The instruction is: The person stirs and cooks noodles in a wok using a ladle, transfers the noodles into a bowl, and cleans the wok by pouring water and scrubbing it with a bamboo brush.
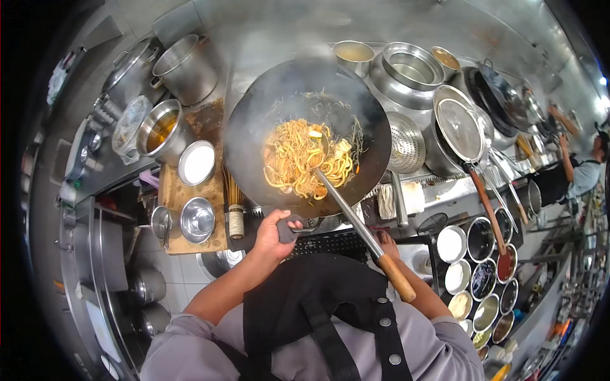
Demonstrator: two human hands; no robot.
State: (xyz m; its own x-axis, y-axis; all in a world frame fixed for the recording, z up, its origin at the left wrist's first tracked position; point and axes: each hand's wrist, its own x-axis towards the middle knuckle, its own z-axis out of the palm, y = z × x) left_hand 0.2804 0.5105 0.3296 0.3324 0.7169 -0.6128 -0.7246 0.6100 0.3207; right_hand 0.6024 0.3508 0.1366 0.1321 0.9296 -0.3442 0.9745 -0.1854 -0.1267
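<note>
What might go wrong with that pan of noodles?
The ladle leans in the pan with no hand on its handle; a bump might tip it and fling noodles out.

The left hand grips a grey cloth at the pan's near edge. If that cloth slipped, the pan could jerk, or the hand might get burned.

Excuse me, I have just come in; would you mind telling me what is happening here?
Noodles sit in a large wok under a haze. The person's left hand grips a dark pad at the wok's near handle. A long ladle stands with its head among the noodles, and neither hand is on it. The right hand is low beside the ladle's shaft; what it touches is unclear.
</note>
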